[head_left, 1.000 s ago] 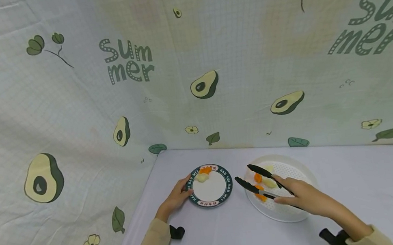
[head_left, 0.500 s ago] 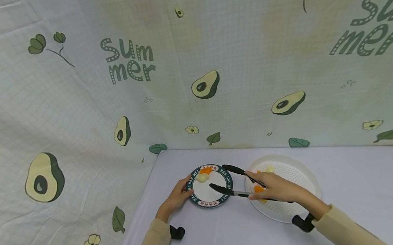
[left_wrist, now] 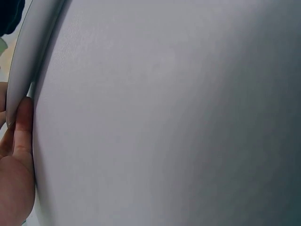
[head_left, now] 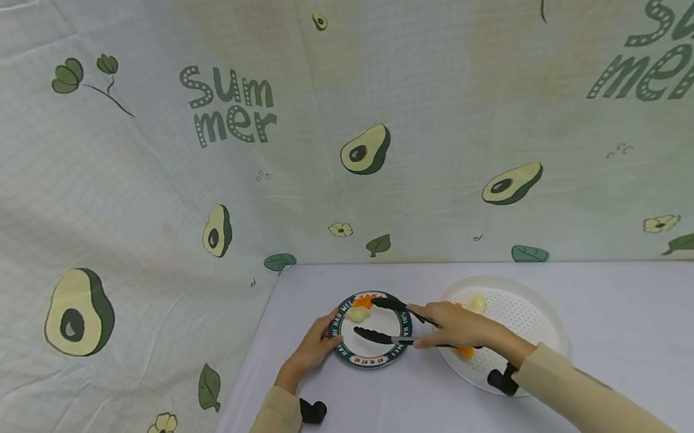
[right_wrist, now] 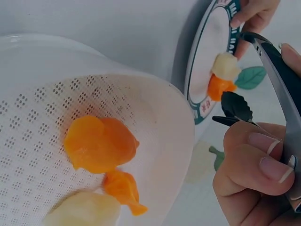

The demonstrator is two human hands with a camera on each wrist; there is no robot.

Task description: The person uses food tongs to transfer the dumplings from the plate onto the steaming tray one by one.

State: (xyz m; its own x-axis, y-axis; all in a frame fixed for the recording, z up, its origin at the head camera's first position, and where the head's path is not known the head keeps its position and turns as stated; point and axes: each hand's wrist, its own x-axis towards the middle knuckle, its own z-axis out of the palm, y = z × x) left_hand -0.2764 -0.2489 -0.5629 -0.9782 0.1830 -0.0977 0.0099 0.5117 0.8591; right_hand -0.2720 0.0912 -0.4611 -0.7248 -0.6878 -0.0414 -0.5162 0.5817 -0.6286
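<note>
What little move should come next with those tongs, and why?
I'd probably ease the tongs slightly farther over the plate toward the pale chunk: the right hand holds them spread, nothing pinched, close to it, while the left hand grips the plate's edge.

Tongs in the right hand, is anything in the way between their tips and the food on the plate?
Nothing visible stands between the tongs and the orange piece and pale piece on the plate; the left hand grips the plate's left rim, off to the side.
</note>
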